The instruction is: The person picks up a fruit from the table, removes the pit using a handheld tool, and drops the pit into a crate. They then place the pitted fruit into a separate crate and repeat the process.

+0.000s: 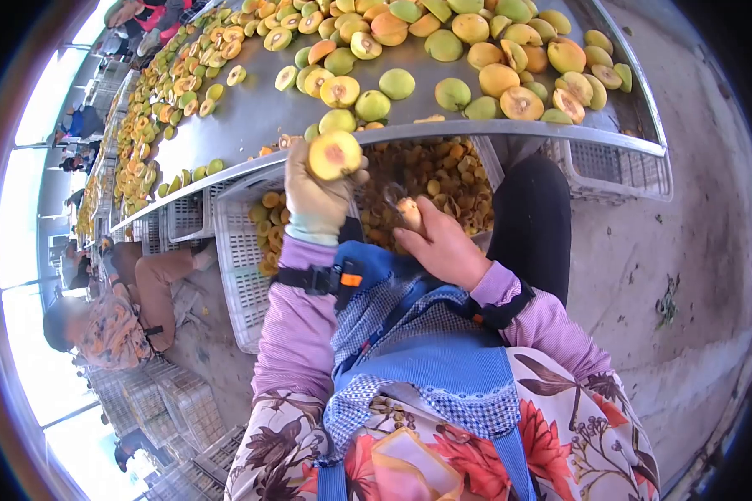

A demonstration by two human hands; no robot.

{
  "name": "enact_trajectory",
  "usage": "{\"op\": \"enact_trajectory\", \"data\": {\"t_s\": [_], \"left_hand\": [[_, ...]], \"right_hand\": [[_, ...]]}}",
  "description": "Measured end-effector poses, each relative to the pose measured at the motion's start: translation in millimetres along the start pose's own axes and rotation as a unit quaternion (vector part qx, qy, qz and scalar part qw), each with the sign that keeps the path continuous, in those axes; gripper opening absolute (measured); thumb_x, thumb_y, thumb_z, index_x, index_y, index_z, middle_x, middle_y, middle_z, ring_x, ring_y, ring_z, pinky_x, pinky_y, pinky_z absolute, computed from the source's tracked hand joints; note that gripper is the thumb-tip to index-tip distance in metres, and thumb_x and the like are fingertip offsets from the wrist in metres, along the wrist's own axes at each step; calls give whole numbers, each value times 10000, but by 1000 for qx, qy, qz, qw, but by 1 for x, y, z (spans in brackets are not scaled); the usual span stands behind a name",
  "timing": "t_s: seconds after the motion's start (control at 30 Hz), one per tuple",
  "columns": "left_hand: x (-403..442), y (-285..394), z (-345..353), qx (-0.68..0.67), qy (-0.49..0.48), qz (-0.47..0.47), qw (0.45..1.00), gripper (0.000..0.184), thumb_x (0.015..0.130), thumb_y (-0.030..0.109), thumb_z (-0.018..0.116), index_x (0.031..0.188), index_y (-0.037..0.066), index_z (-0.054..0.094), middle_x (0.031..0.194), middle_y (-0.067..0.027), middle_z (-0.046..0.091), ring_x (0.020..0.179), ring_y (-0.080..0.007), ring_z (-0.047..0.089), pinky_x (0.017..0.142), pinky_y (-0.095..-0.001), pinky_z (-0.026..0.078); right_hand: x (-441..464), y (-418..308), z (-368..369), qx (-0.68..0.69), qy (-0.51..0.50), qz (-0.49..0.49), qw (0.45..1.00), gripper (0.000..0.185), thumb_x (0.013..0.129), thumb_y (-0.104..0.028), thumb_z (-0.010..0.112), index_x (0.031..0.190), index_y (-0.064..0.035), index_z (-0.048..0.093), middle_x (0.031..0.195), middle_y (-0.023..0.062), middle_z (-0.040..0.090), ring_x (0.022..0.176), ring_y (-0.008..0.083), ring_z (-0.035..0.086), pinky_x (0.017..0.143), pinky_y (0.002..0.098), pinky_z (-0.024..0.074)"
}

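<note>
My left hand (316, 196), in a pale work glove, is closed around a yellow peach half (335, 156), its cut face with a reddish centre turned up. This is just at the near edge of the metal table (251, 100). Lower and to the right, my bare right hand (447, 246) grips a small wood-handled tool (409, 214) with a thin, blurred metal end. The tool is apart from the peach half, above a crate of peach pieces (443, 184) under the table edge.
Whole and halved peaches (497, 79) cover much of the tabletop. A white plastic crate (246, 284) stands left of my legs, and another crate (618, 171) sits under the table's right end. A co-worker (113, 334) sits at the left, near stacked crates (167, 397).
</note>
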State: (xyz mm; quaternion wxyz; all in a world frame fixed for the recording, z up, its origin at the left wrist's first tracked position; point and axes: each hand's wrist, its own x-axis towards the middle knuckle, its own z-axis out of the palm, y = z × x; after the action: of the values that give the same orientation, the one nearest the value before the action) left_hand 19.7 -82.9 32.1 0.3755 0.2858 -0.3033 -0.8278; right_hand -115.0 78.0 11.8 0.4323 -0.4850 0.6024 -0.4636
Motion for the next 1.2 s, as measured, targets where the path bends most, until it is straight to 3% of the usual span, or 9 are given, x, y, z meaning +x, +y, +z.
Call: {"op": "enact_trajectory", "data": {"t_s": [0.2,0.27,0.33,0.5,0.6,0.73,0.87,1.03,1.2], "left_hand": [[-38,-59,30,40,141,25,989,528,886,463,420,991,-35,562,899,-183,619,814,-308,613,776,-416,510],[-41,-63,34,-58,111,1,992,344,921,310,449,1045,6,549,911,-112,605,785,-230,604,725,-352,517],[-47,-64,42,-50,100,25,993,395,928,302,412,1107,-29,532,1015,-146,600,909,-271,589,836,-383,481],[-44,-65,32,-24,1,-54,998,403,938,254,389,1198,-39,485,1118,-157,586,1045,-286,562,933,-402,439],[-45,-60,31,-52,106,-111,987,377,920,213,405,1186,-41,492,1116,-161,588,1053,-294,563,949,-414,431],[-47,-70,23,-99,40,-31,994,340,872,275,492,1089,15,523,1043,-155,599,980,-329,582,877,-480,462],[-49,-77,20,-193,-1,-50,980,424,894,343,446,1114,-9,530,1058,-196,591,997,-360,563,930,-505,425],[-46,-85,30,-35,99,51,993,337,911,280,468,1067,-13,526,953,-167,579,880,-314,586,873,-470,487],[-45,-88,33,-65,88,91,990,320,912,262,464,1066,-13,521,977,-155,572,891,-304,587,879,-494,486]], "right_hand": [[-9,-11,2,-45,20,-84,995,309,844,-156,579,979,33,374,749,290,561,774,481,543,654,486,429],[-10,-8,0,-29,29,-62,997,310,847,-168,578,1000,42,407,758,280,567,746,465,555,643,470,441],[-10,-2,3,-8,53,-67,996,309,851,-176,576,1011,42,427,744,266,565,698,450,562,630,459,446],[1,2,-16,147,-33,168,974,263,863,-190,588,1002,8,486,741,103,561,726,207,584,664,350,458],[6,31,-9,134,75,3,988,260,860,-174,591,1008,12,486,754,106,565,715,215,582,661,346,456],[-10,17,-15,102,78,67,989,289,847,-176,605,1014,25,483,807,156,591,744,255,594,679,359,457],[-23,5,-4,-16,45,-40,998,301,844,-197,588,977,28,440,797,280,577,790,454,567,677,453,455],[-19,4,4,-87,32,-28,995,310,859,-179,560,999,41,392,746,276,575,724,453,567,642,477,454],[-16,3,8,-75,23,-7,997,277,860,-110,564,980,24,353,746,279,547,749,475,542,625,469,428]]}}
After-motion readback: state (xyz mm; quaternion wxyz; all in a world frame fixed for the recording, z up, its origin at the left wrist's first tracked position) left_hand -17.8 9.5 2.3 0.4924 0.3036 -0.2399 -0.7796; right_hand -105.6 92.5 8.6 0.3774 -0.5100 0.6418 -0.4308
